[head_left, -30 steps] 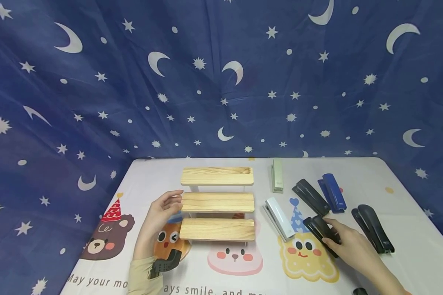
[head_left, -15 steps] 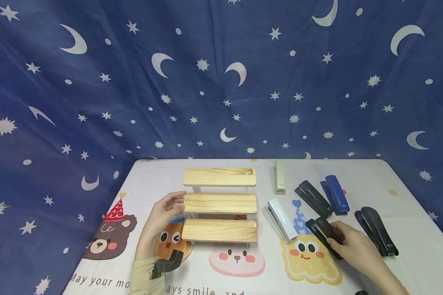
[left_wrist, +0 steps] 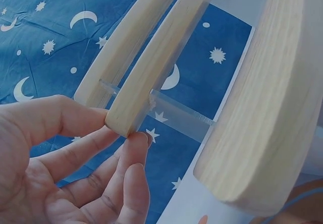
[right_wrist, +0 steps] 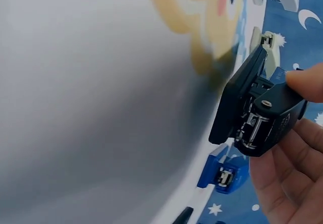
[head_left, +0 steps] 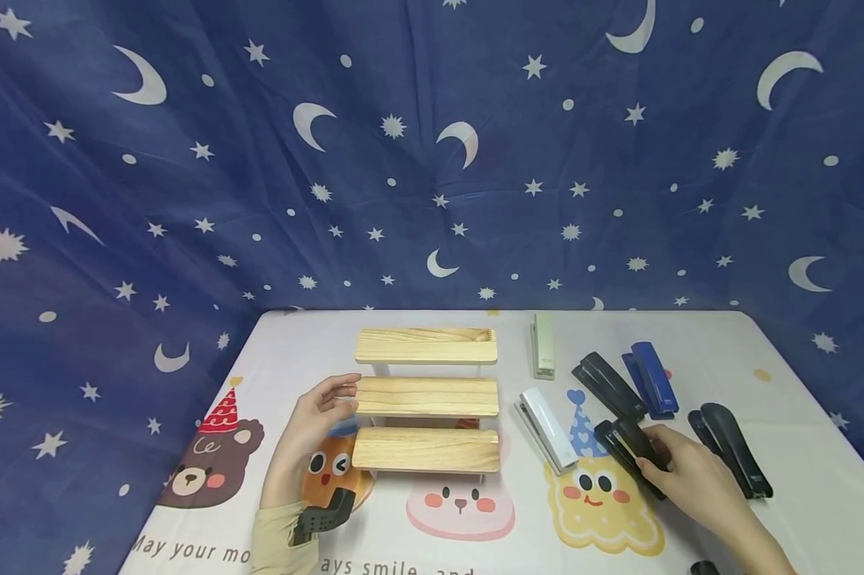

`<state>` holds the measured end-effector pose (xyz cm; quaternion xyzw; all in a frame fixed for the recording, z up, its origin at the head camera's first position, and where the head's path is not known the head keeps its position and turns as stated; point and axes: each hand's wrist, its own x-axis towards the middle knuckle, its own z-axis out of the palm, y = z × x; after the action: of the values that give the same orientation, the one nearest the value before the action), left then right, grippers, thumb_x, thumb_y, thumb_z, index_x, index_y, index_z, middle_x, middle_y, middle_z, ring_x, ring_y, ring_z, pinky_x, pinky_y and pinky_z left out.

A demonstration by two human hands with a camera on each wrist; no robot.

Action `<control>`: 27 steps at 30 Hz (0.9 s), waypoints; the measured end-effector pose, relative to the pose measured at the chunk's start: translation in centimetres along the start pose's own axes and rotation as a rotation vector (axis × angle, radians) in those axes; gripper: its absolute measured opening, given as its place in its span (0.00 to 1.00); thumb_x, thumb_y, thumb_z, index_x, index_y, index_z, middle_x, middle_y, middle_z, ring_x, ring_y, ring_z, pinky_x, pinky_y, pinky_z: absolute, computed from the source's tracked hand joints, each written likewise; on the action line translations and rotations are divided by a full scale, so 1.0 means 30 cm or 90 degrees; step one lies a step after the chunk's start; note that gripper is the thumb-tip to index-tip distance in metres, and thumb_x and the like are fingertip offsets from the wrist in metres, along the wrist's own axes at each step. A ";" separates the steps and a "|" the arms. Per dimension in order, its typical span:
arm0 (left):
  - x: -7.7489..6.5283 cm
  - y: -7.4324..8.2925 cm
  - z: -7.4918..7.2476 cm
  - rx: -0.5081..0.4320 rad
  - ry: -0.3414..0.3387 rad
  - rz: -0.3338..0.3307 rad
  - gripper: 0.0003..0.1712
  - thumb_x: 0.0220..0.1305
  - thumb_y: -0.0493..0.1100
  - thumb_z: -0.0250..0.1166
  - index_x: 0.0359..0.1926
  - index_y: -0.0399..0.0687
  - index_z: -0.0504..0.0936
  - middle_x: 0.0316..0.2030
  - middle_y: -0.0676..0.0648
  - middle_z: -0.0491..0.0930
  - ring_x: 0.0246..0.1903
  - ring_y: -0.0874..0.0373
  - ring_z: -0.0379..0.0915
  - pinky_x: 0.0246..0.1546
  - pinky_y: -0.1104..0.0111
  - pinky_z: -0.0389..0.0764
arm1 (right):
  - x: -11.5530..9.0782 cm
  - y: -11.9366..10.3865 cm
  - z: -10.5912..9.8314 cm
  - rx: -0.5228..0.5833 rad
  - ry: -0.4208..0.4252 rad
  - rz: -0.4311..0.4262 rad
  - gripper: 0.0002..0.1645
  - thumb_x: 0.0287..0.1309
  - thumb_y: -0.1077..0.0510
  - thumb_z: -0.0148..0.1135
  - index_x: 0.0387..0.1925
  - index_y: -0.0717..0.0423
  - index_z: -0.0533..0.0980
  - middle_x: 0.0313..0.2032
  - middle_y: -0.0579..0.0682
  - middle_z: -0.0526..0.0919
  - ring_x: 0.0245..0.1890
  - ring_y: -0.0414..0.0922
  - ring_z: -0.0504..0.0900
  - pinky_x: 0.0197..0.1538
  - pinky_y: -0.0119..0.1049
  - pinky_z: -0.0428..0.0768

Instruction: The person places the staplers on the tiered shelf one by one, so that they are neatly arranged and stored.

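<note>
A three-tier shelf rack (head_left: 426, 398) of pale wooden planks on clear supports stands at mid-table. My left hand (head_left: 322, 411) pinches the left end of its middle plank (left_wrist: 159, 57), thumb on one side and fingertips on the other in the left wrist view. To the right, my right hand (head_left: 693, 471) holds a small black stapler (head_left: 629, 455) between thumb and fingers. The stapler's hinge end (right_wrist: 260, 128) shows in the right wrist view. Whether it touches the cloth is hard to tell. A second black stapler (head_left: 610, 386) lies just beyond it.
Around the held stapler lie a white stapler (head_left: 547, 431), a pale green stapler (head_left: 543, 346), a blue stapler (head_left: 651, 379) and a large black stapler (head_left: 731, 449). A dark object (head_left: 704, 568) shows at the bottom edge. A starry blue curtain (head_left: 432, 160) closes off the back.
</note>
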<state>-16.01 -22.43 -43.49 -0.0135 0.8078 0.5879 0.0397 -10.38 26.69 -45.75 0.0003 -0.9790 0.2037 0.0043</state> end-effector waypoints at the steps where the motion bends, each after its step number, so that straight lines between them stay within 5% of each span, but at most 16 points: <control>1: 0.000 -0.001 0.000 0.001 0.000 0.001 0.25 0.61 0.34 0.62 0.60 0.43 0.74 0.52 0.36 0.78 0.45 0.58 0.77 0.45 0.74 0.77 | 0.002 -0.003 -0.004 -0.001 0.003 -0.002 0.23 0.47 0.56 0.70 0.46 0.60 0.78 0.31 0.50 0.84 0.28 0.43 0.76 0.27 0.37 0.69; 27: 0.002 0.001 -0.001 -0.002 -0.001 0.008 0.24 0.62 0.34 0.62 0.61 0.41 0.74 0.52 0.35 0.78 0.44 0.61 0.77 0.44 0.75 0.78 | 0.069 -0.124 -0.116 0.037 0.076 -0.064 0.24 0.48 0.56 0.67 0.48 0.61 0.76 0.36 0.57 0.86 0.29 0.46 0.82 0.27 0.37 0.71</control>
<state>-16.06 -22.44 -43.46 -0.0079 0.8071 0.5892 0.0370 -12.41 24.67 -41.05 0.0370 -0.9695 0.2313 0.0726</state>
